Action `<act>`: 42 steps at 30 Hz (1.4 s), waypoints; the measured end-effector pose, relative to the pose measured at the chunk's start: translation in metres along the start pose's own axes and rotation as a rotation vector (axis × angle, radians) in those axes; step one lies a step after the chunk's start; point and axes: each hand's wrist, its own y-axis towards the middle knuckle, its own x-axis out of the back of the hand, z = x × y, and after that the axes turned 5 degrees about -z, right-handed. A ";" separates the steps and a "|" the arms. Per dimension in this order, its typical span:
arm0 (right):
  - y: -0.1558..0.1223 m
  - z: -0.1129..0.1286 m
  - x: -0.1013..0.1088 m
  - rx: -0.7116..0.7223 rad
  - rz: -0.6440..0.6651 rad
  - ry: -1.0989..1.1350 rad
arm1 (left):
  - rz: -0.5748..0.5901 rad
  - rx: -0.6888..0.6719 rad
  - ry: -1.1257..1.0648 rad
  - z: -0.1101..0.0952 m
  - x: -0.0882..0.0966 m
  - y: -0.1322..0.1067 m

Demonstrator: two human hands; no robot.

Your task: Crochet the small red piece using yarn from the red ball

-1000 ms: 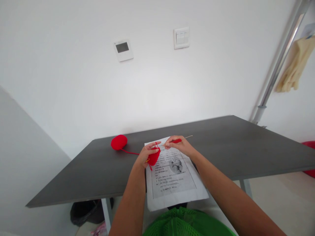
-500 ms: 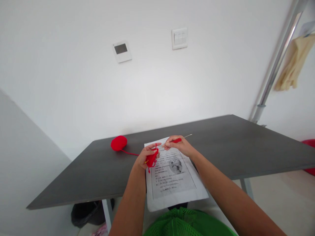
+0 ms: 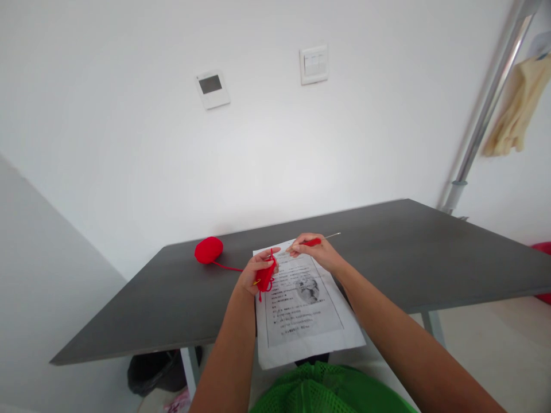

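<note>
My left hand [image 3: 252, 274] pinches a small red crocheted piece [image 3: 266, 277] above the printed paper sheet [image 3: 301, 304]. My right hand [image 3: 317, 253] grips a crochet hook [image 3: 316, 241] with a red handle, its metal end sticking out to the right and its tip pointing at the red piece. A red strand runs from the piece to a red ball of yarn [image 3: 209, 250] lying on the dark grey table [image 3: 408, 252] to the left. Both forearms reach in from the bottom of the view.
A green mesh basket [image 3: 331, 393] sits below the table's near edge. A black bag [image 3: 152, 373] lies under the table at the left. A metal pole [image 3: 486, 109] with a hanging cream glove [image 3: 514, 115] stands at the right. The white wall carries a switch and a small panel.
The red piece has been folded narrower in my left hand. My right hand with the hook has shifted slightly up and right. The view has barely moved.
</note>
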 end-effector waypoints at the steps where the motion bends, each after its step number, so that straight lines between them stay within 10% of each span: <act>1: 0.000 0.000 0.000 -0.002 0.005 -0.002 | -0.023 -0.008 0.034 0.000 -0.001 0.000; 24: -0.001 0.003 -0.002 -0.022 0.051 -0.048 | -0.141 -0.052 0.133 -0.002 -0.011 -0.002; 30: -0.001 -0.004 -0.002 0.156 -0.020 -0.388 | -0.185 -0.116 0.188 0.002 -0.013 0.001; 42: 0.001 -0.030 -0.008 0.337 0.238 -0.903 | -0.218 -0.136 0.331 0.004 -0.017 0.003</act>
